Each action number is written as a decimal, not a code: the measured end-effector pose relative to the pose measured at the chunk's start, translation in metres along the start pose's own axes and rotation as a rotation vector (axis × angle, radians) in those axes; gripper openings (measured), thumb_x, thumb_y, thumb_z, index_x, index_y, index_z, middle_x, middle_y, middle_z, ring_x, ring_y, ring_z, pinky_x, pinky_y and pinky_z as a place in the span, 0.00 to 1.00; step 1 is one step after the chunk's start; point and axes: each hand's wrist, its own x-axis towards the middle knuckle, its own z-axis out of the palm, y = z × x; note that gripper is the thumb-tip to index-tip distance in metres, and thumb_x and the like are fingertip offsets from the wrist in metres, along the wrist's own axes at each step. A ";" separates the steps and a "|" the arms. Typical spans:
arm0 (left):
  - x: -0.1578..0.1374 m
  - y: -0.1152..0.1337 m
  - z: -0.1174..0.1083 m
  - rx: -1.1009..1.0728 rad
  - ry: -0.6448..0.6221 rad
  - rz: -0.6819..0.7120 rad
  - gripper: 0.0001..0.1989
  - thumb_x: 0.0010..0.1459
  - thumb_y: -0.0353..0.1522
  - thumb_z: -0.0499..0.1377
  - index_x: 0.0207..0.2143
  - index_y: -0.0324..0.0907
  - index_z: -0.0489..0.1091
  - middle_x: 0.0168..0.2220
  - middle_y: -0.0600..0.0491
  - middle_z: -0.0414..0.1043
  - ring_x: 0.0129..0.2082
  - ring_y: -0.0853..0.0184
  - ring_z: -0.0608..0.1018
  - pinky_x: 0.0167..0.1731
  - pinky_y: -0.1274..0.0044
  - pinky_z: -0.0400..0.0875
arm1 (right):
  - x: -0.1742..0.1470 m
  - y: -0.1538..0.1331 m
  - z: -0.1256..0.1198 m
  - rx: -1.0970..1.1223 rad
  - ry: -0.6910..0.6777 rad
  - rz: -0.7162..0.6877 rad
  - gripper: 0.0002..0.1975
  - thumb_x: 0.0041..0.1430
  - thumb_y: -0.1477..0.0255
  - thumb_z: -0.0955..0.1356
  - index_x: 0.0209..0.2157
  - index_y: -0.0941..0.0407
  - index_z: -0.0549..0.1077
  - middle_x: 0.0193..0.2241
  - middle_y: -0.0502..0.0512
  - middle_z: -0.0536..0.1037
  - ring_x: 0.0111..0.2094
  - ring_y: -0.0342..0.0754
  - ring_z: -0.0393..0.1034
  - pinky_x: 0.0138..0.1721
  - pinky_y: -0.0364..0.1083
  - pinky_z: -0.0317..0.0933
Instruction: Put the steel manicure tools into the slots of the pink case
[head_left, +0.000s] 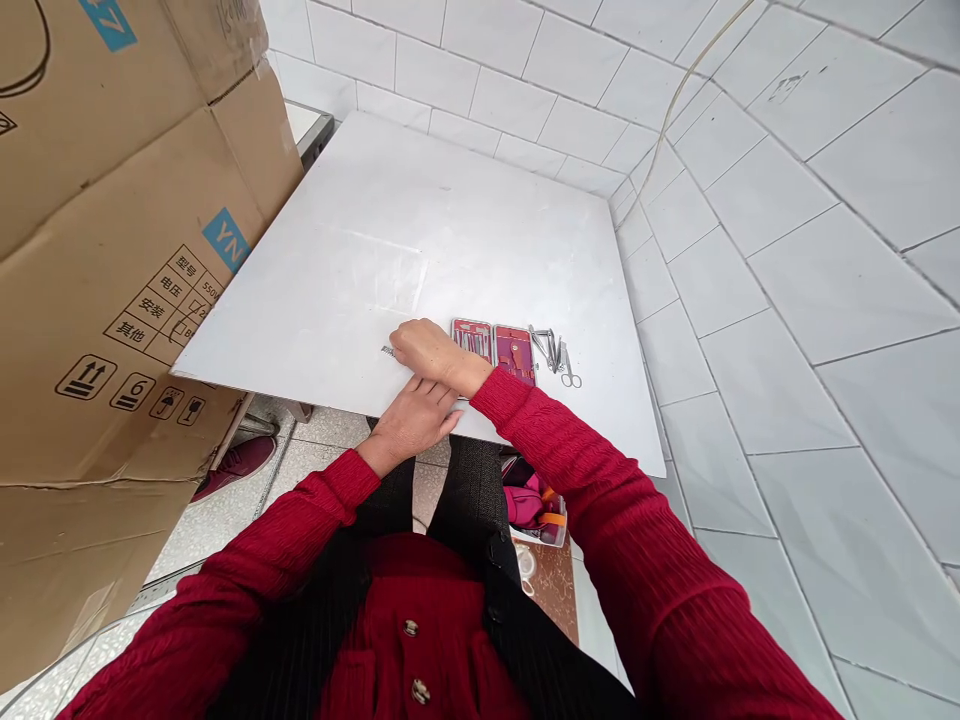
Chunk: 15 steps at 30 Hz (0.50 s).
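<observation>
My left hand [420,418] lies at the near edge of the white table, its fingers stretched out flat and its thumb apart. Across its fingertips passes my right hand [429,350], curled closed with the back up; whatever its fingers hold, if anything, is hidden. A small dark mark or object [388,350] shows just left of the right knuckles. Beside my right wrist lies an open manicure case [514,347] with a red lining and slim metal tools in its left half, partly covered by the wrist. Nail clippers [553,352] and small scissors [571,378] lie to its right.
The white tabletop [495,230] meets tiled walls at the back and right. A tall cardboard box [150,230] stands along the left. Below the table are a bin with pink and orange items [534,508] and a dark red shoe [238,463].
</observation>
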 end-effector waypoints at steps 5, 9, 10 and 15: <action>-0.001 0.000 0.001 0.021 0.002 -0.004 0.20 0.73 0.37 0.50 0.55 0.34 0.73 0.49 0.40 0.78 0.53 0.52 0.77 0.54 0.61 0.69 | 0.002 0.002 0.008 0.004 0.017 -0.002 0.14 0.69 0.76 0.63 0.44 0.66 0.80 0.46 0.70 0.82 0.47 0.59 0.77 0.45 0.50 0.63; -0.001 -0.001 0.002 0.024 0.009 0.004 0.20 0.73 0.37 0.50 0.55 0.33 0.72 0.49 0.39 0.78 0.53 0.52 0.77 0.54 0.61 0.69 | 0.007 0.004 0.013 0.003 0.018 -0.010 0.13 0.67 0.77 0.64 0.45 0.67 0.80 0.45 0.72 0.82 0.47 0.59 0.77 0.45 0.50 0.63; -0.001 -0.001 0.002 0.023 0.009 0.005 0.20 0.73 0.37 0.51 0.55 0.33 0.72 0.49 0.39 0.78 0.53 0.52 0.77 0.54 0.61 0.69 | 0.008 0.004 0.013 0.009 0.012 -0.008 0.13 0.67 0.77 0.64 0.45 0.67 0.80 0.44 0.72 0.82 0.47 0.59 0.77 0.45 0.50 0.63; 0.000 -0.001 0.001 0.016 0.005 -0.004 0.20 0.73 0.37 0.51 0.57 0.34 0.72 0.52 0.39 0.78 0.55 0.52 0.76 0.57 0.60 0.68 | 0.003 0.003 0.009 0.071 0.013 0.043 0.13 0.65 0.78 0.64 0.44 0.64 0.80 0.44 0.68 0.82 0.43 0.56 0.76 0.41 0.49 0.62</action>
